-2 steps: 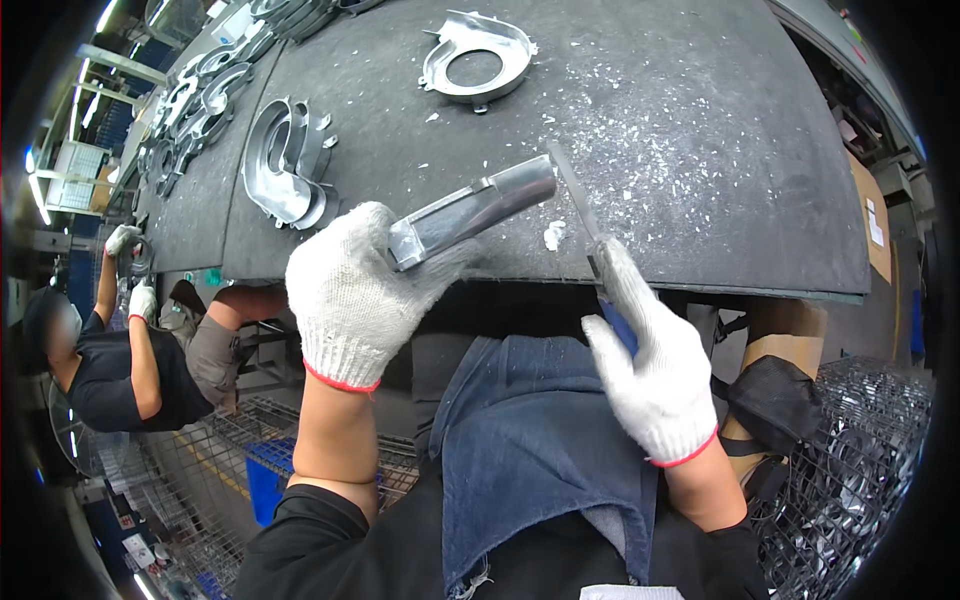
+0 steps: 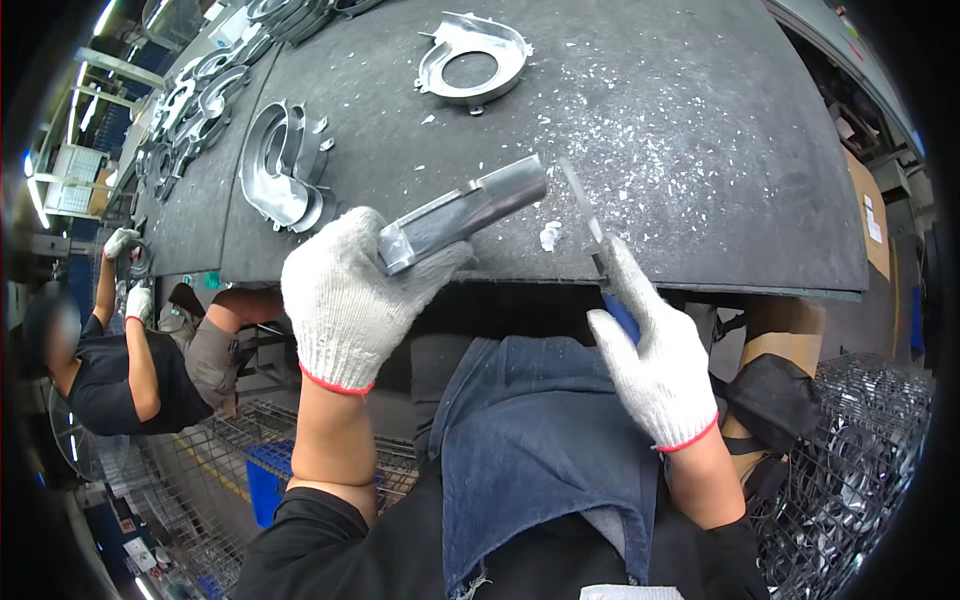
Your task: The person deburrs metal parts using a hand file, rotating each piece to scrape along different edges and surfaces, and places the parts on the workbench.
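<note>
My gloved left hand (image 2: 340, 300) is closed around one end of a grey metal casting (image 2: 468, 212), which it holds tilted up to the right over the table's front edge. The casting shows edge-on, so its full shape is hidden. In my gloved right hand (image 2: 660, 370) is a blue-handled tool with a thin flat blade (image 2: 579, 197); whether it is a file or a knife I cannot make out. That blade points up and away, just right of the casting's free end, with a small gap between them.
Metal shavings (image 2: 650, 140) litter the dark table (image 2: 760, 200). Two castings (image 2: 475, 90) (image 2: 280, 180) lie beyond my hands, and more are piled far left (image 2: 205, 95). A co-worker (image 2: 130, 370) handles a part at left. A wire basket of metal pieces (image 2: 850, 470) stands at right.
The casting and my left hand have shifted slightly left and down. The blade has tilted and dropped a little, and its tip now stands a bit farther from the casting's end.
</note>
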Demonstrator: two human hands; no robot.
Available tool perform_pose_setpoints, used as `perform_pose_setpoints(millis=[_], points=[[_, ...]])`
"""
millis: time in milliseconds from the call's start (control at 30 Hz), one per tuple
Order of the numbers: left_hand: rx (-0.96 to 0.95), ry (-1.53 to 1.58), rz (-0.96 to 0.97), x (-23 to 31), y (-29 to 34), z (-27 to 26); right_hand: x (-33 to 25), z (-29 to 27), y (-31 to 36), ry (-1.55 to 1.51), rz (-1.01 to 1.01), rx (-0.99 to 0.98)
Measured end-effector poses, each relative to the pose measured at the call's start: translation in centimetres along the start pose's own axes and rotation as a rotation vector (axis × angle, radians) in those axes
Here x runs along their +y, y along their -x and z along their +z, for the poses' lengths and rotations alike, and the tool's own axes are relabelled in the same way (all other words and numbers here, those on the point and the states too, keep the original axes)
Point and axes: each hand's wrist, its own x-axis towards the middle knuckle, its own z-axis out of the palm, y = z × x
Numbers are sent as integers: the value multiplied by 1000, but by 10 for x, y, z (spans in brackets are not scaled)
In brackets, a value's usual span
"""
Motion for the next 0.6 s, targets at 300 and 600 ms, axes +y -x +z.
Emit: perform_pose_setpoints(millis=[300,600], points=[[-23,-23,-2,0,-1,1,-15,1,11,-128,-163,-48],[-25,-84,56,-3,1,0,-14,13,7,-468,-119,-247]])
